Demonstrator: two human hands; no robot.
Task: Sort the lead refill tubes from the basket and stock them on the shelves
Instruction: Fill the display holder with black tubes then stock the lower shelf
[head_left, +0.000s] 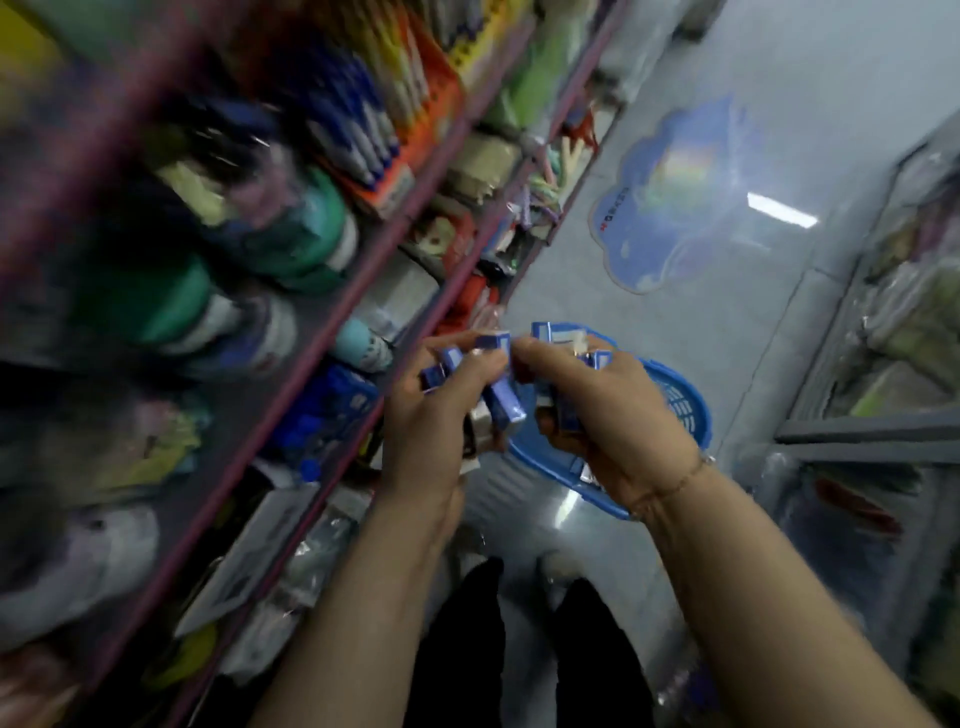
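Note:
My left hand (436, 415) grips a bunch of small blue-and-white lead refill tubes (503, 400), fanned out between its fingers. My right hand (602, 410) holds several more blue refill tubes (550, 332), its fingertips meeting the left hand's at a tube near the top. Both hands hover above a blue plastic basket (675, 400) on the floor; the hands hide most of its inside. The shelves (363, 270) run along my left, blurred by motion.
The shelves hold blue pens in an orange tray (415, 104), green and white bottles (306, 234) and packets. A blue cloud-shaped floor mat (670, 197) lies ahead. Wrapped goods fill a rack (893, 322) on the right. My dark-trousered legs (467, 649) stand below.

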